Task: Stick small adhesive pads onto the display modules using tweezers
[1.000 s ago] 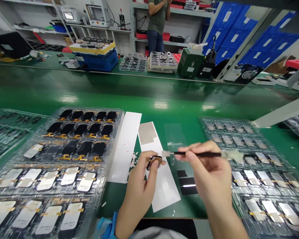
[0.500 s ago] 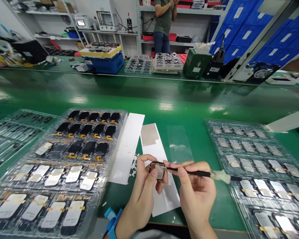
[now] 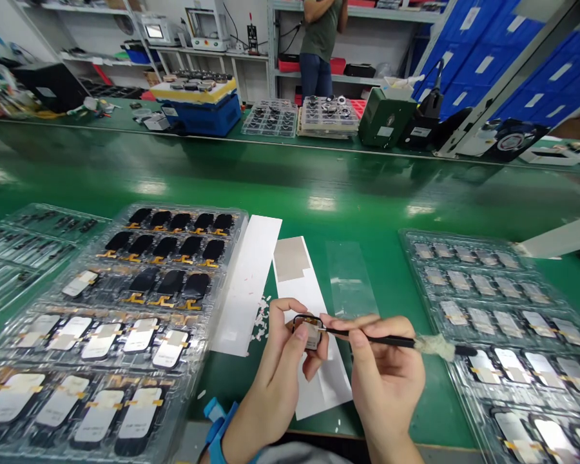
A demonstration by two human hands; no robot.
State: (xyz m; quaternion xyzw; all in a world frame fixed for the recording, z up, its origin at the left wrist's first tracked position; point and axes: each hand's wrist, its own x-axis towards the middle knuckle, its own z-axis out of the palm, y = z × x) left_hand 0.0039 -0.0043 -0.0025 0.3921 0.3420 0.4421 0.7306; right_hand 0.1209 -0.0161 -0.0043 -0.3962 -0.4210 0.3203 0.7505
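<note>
My left hand (image 3: 283, 361) pinches a small dark-rimmed screen part (image 3: 309, 332) between thumb and fingers, just above the white paper strip (image 3: 314, 361). My right hand (image 3: 384, 377) grips black tweezers (image 3: 391, 340) wrapped with pale tape near the back end. The tweezer tip touches the top of the screen part, where a small grey film piece sits. Both hands hover over the near edge of the green table (image 3: 319, 187), between two sets of clear trays.
Clear trays of dark and white-backed screen parts (image 3: 140, 290) lie at the left; more trays (image 3: 502, 309) lie at the right. A second white strip (image 3: 249, 277) and a clear film (image 3: 350, 277) lie ahead. A person (image 3: 323, 45) stands by far shelves, behind a blue bin (image 3: 200, 109).
My right hand brought the tweezers with the grey film piece from the right down onto the screen part in my left hand. Both hands drew closer together and lower.
</note>
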